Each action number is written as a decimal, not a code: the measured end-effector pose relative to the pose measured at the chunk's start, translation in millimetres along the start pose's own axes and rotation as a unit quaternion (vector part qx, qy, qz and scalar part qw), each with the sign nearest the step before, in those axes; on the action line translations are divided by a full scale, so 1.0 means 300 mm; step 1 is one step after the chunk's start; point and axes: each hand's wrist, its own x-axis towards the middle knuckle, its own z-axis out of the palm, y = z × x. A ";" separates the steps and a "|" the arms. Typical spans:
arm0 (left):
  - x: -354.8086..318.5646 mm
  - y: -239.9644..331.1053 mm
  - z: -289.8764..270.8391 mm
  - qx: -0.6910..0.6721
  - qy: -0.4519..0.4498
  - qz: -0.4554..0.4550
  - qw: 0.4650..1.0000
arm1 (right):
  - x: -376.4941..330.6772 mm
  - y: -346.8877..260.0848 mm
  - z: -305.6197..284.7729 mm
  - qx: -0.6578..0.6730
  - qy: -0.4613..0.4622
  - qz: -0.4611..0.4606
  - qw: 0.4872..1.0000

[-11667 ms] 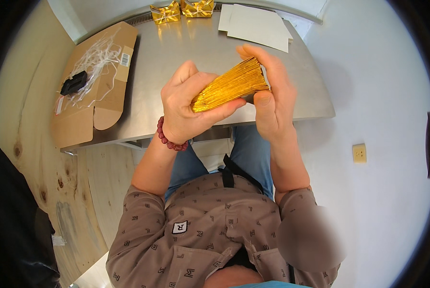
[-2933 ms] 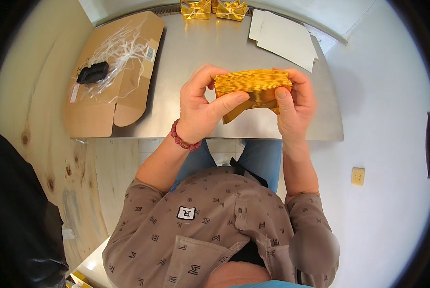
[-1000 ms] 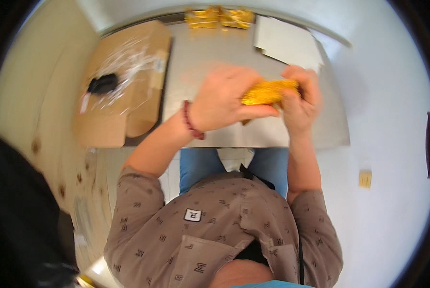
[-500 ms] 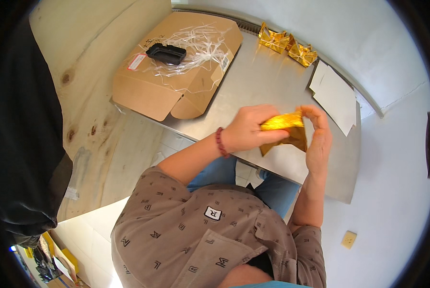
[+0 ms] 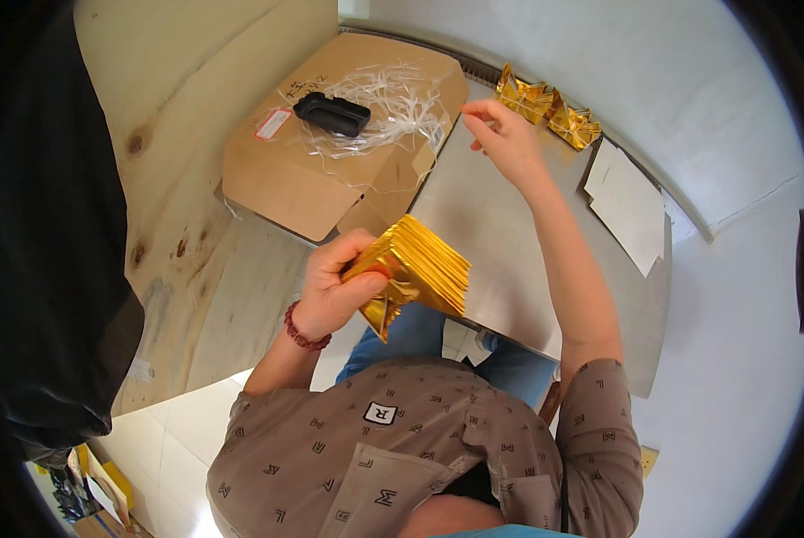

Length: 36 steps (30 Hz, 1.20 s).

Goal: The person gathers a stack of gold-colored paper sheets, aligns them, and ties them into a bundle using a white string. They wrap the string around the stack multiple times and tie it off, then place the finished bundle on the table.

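My left hand (image 5: 343,273) is closed round one end of a thick stack of folded gold foil pieces (image 5: 433,266), thumb on top. The stack's layered edges fan out to the right, over the near edge of the metal table. Stretched far forward, my right hand (image 5: 505,139) is over the table beside the cardboard's right edge. Its fingers are bent but apart, and I see nothing held in them. Thin clear-white strips (image 5: 402,112) lie tangled on the flattened cardboard box (image 5: 285,175), just left of that hand.
A black plastic tray (image 5: 333,115) sits on the cardboard. Tied gold foil bundles (image 5: 574,125) stand along the table's back edge. White sheets (image 5: 626,202) lie at the right of the metal table (image 5: 509,260). A wooden board (image 5: 186,197) and black cloth (image 5: 52,242) are at left.
My left hand has carried the gold foil stack left and nearer, turning it so its layered edges show. My right hand has left the foil and reached forward to the cardboard's edge.
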 end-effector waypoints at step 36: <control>0.161 0.054 -0.200 -0.621 0.023 -0.013 0.783 | 0.574 -0.066 0.211 -0.287 -0.056 -0.121 0.949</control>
